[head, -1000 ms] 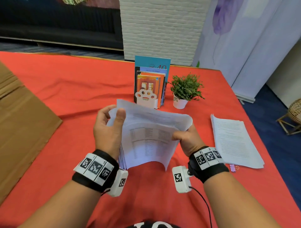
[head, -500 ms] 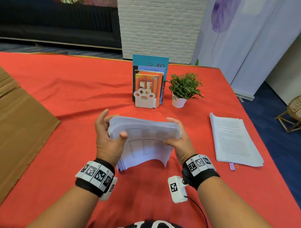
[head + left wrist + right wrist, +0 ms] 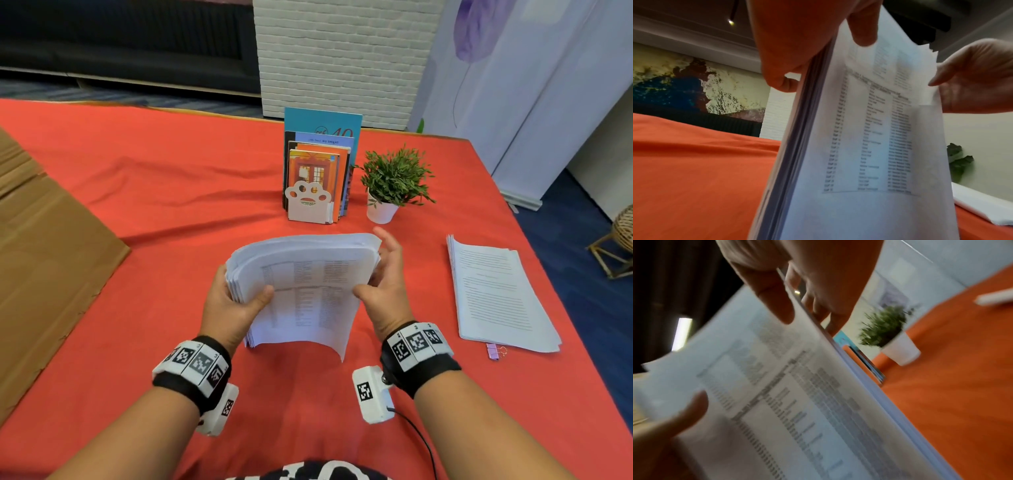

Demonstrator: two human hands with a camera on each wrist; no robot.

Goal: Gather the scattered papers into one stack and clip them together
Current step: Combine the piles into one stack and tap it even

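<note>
Both your hands hold a thick bowed stack of white printed paper upright, its lower edge on the red tablecloth — your left hand pinches the left edge, thumb on the front sheet, and your right hand pinches the right edge the same way. To your right, well apart, a second flat white paper pile lies on the cloth — a small purple binder clip touches its near edge.

Matt paper stack above creased red cloth.

White brick pillar, dark sofa, blue carpet, wicker stool.
</note>
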